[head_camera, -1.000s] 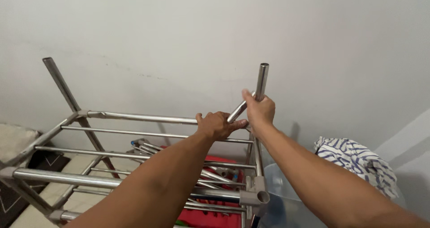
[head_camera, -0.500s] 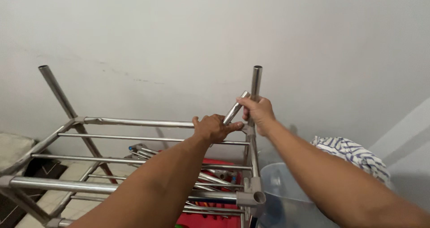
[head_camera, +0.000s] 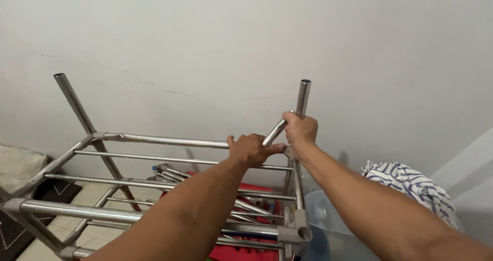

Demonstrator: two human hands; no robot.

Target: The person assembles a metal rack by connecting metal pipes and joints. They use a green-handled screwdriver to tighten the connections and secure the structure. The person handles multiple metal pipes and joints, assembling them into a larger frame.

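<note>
Gripping a short steel tube [head_camera: 276, 131] between both hands, left hand [head_camera: 251, 149] and right hand [head_camera: 300, 129] steady it at the metal rack's [head_camera: 154, 139] far right corner post [head_camera: 302, 99].

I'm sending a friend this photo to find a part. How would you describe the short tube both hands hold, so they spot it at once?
Start at the steel rack against the white wall and go to its rear right corner post. Beside that post, the left hand and right hand grip a short steel tube. Unlike the rack's fixed level rails and the loose tubes lying underneath, it slants diagonally between the hands.
</note>
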